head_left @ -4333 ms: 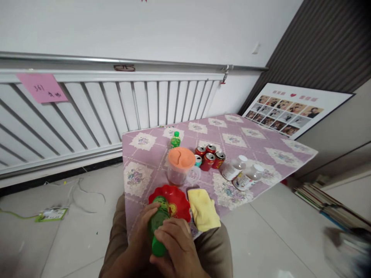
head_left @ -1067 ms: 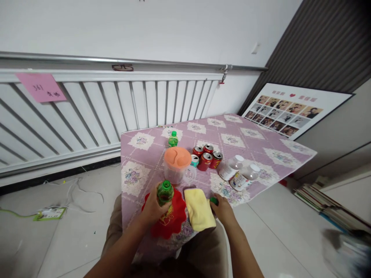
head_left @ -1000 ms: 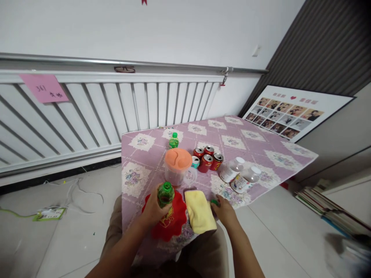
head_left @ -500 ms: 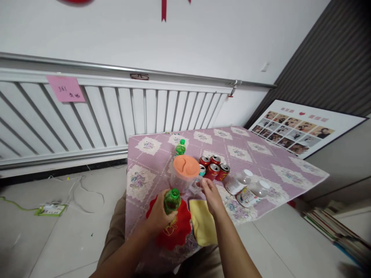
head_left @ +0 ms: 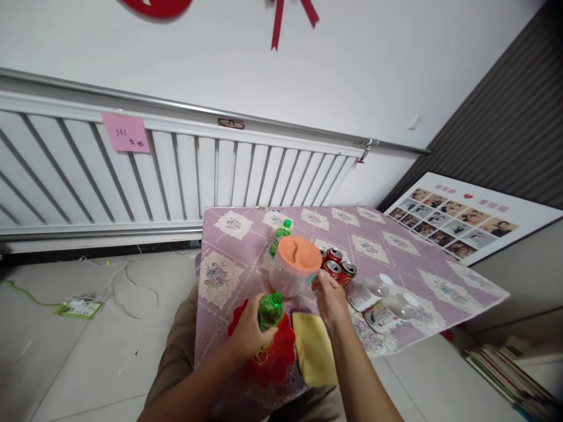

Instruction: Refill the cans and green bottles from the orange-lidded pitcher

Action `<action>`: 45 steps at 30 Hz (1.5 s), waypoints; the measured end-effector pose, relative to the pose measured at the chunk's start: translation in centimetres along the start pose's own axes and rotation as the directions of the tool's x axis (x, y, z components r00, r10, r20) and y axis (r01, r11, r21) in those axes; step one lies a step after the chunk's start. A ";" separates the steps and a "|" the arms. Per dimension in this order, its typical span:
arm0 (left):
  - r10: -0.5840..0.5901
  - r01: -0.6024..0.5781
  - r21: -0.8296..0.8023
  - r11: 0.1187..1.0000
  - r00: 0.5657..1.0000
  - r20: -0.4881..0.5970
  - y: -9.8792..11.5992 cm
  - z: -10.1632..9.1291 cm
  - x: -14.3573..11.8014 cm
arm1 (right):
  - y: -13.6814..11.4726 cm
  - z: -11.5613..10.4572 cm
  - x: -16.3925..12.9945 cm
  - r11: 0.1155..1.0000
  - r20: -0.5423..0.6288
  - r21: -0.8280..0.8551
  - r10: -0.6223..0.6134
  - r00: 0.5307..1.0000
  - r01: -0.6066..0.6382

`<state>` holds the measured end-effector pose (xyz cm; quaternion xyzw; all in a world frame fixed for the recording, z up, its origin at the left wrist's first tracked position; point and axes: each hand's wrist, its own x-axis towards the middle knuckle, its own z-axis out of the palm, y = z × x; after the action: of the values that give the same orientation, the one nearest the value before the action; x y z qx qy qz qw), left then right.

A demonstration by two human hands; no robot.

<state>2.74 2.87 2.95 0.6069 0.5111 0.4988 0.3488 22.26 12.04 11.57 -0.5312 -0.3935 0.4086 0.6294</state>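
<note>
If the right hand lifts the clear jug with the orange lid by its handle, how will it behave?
The jug looks like thin clear plastic, so probably light and stiff. It already leans in the right hand, so it may tip. Its orange lid might come loose.

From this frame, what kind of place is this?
Probably a room in a home, not a lab or shop: a low table with a floral cloth stands by a white radiator, and a photo collage board leans against the wall on the tiled floor.
</note>
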 end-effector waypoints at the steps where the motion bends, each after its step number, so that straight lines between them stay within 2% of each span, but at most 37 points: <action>1: -0.006 0.006 -0.002 1.000 1.000 -0.001 0.0 0.0 0.0 | -0.9 -0.3 0.1 1.000 0.007 -0.005 -0.014 1.000 0.014; 9: -0.029 0.029 -0.001 1.000 0.999 -0.014 -0.2 0.2 0.1 | -9.0 -3.1 -0.3 0.990 0.027 -0.112 -0.087 0.996 0.090; 14: -0.041 0.041 -0.025 0.999 0.999 0.011 0.0 -0.1 0.2 | -11.9 -5.1 -1.5 0.944 0.024 -0.308 -0.117 0.993 0.119; 17: -0.051 0.052 -0.028 0.998 0.999 0.016 -0.1 -0.2 0.2 | -12.7 -6.3 -2.1 0.906 0.019 -0.412 -0.096 0.995 0.095; 22: -0.001 0.001 -0.026 1.000 1.000 -0.006 -0.6 0.1 0.2 | -14.2 -7.0 -3.7 0.763 0.082 -0.630 -0.120 0.989 0.145; 28: 0.020 -0.020 -0.014 1.000 1.000 -0.006 -0.5 0.0 0.2 | -15.8 -5.9 -5.1 0.736 0.127 -0.661 -0.083 0.988 0.146; 31: 0.010 -0.010 -0.008 1.000 1.000 -0.007 -0.5 0.0 0.2 | -15.8 -5.7 -5.3 0.711 0.137 -0.688 -0.069 0.988 0.145; 37: 0.006 -0.006 0.021 1.000 1.000 -0.018 -0.5 -0.1 0.3 | -15.5 -6.1 -4.6 0.643 0.216 -0.730 -0.103 0.971 0.230; 40: 0.015 -0.015 0.031 0.999 1.000 -0.012 -0.5 -0.2 0.4 | -15.5 -5.9 -4.3 0.632 0.255 -0.737 -0.066 0.965 0.239; 45: 0.008 -0.009 0.044 0.999 1.000 0.004 -0.7 -0.2 0.5 | -15.7 -4.7 -5.0 0.634 0.299 -0.713 -0.111 0.948 0.299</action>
<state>2.35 3.45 2.49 0.6176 0.5188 0.4877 0.3340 26.34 4.17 26.22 -0.6443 -0.6536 0.1929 0.3471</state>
